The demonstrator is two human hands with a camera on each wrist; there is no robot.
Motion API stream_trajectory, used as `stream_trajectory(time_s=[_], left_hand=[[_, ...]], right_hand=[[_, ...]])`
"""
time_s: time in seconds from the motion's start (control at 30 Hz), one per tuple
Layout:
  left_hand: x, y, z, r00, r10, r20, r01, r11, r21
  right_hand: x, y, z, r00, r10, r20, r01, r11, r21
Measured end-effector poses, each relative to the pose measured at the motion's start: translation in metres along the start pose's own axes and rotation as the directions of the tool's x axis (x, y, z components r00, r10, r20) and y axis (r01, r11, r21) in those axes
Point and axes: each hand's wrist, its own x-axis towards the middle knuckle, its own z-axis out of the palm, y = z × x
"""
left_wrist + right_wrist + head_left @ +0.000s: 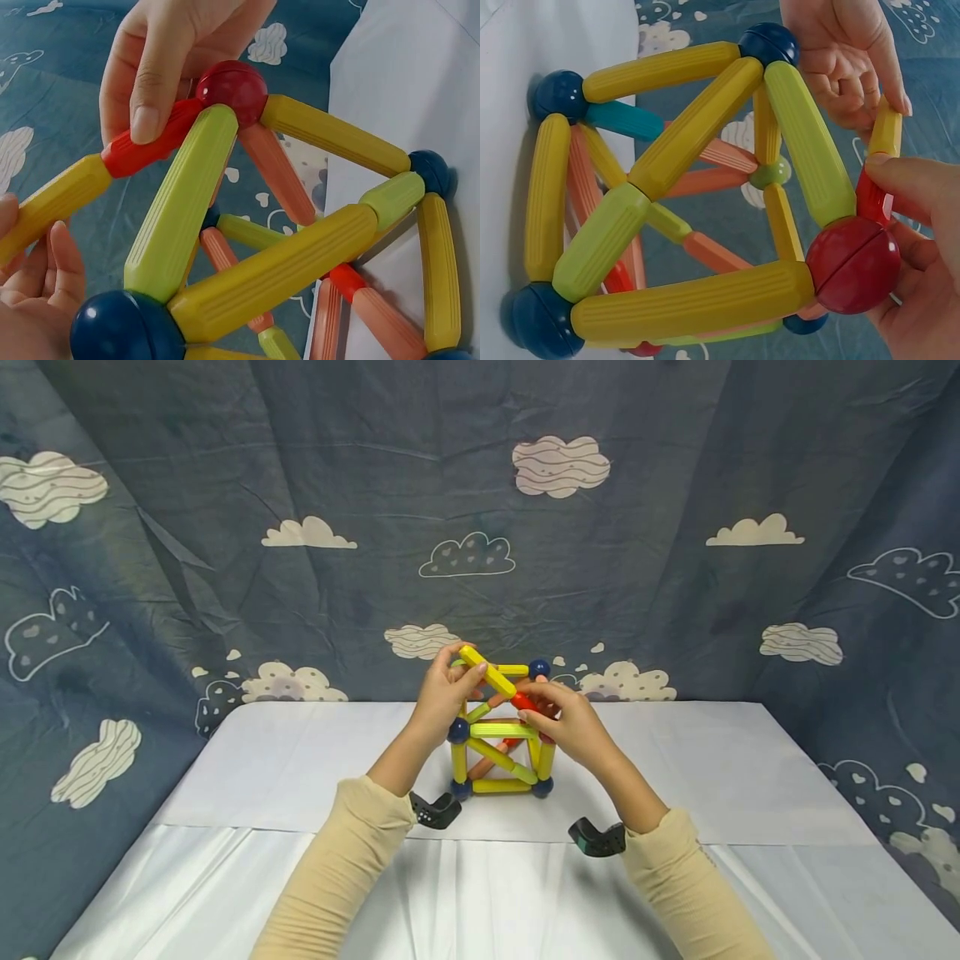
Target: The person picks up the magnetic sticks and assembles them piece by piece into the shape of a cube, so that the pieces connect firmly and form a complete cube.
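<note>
A cube-like frame of magnetic rods and balls stands upright, with a blue ball point(459, 731) at one near corner and a red ball point(853, 264) at another. My left hand point(440, 695) pinches a yellow magnetic rod point(487, 670) that slants above the frame's top. Thumb and fingers of my right hand point(572, 723) grip a red magnetic rod point(154, 139) close beside the red ball. End to end, the yellow and red rods meet in a line. A light green rod point(180, 199) runs along the top edge between the blue and red balls.
Diagonal rods, such as a yellow one point(274, 271), cross the frame's sides. The frame rests on a white-covered table point(330, 760). Behind it hangs a dark cloth point(637, 602) with cloud prints. A black wrist device point(437, 811) sits below the left hand.
</note>
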Motion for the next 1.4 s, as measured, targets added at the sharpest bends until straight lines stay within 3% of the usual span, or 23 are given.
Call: stream_trajectory(time_s=[0.1, 0.23, 0.33, 0.43, 0.53, 0.67, 0.8, 0.93, 1.4], left_hand=[[0.0, -0.001, 0.001, 0.998, 0.058, -0.007, -0.058, 0.998, 0.008], [-0.001, -0.003, -0.002, 0.986, 0.166, -0.022, -0.163, 0.982, 0.093], [-0.001, -0.004, -0.006, 0.976, 0.218, -0.015, -0.21, 0.955, 0.209], [0.0, -0.006, -0.012, 0.973, 0.229, -0.005, -0.214, 0.917, 0.338], [0.001, -0.01, -0.018, 0.982, 0.188, 0.01, -0.173, 0.882, 0.438], [0.003, -0.019, -0.026, 0.996, 0.08, 0.043, -0.09, 0.865, 0.493], [0.004, -0.027, -0.03, 0.997, -0.006, 0.076, -0.035, 0.85, 0.525], [0.006, -0.029, -0.032, 0.993, -0.034, 0.116, -0.035, 0.836, 0.547], [0.011, -0.034, -0.036, 0.982, -0.13, 0.138, 0.047, 0.871, 0.488]], right_hand=[[0.003, -0.001, 0.0, 1.0, 0.015, 0.018, -0.015, 1.0, 0.014], [0.009, -0.002, 0.001, 0.999, 0.013, 0.041, -0.015, 0.997, 0.07], [0.016, -0.002, 0.003, 0.998, -0.024, 0.057, 0.019, 0.995, 0.102], [0.024, -0.002, 0.004, 0.995, -0.068, 0.072, 0.061, 0.994, 0.087], [0.032, 0.0, 0.005, 0.992, -0.076, 0.097, 0.069, 0.995, 0.073], [0.039, 0.004, 0.005, 0.989, -0.052, 0.142, 0.044, 0.997, 0.06], [0.044, 0.008, 0.006, 0.98, -0.037, 0.193, 0.035, 0.999, 0.012], [0.047, 0.01, 0.007, 0.974, -0.019, 0.226, 0.028, 0.999, -0.039], [0.047, 0.008, 0.01, 0.974, 0.031, 0.226, -0.009, 0.996, -0.094]])
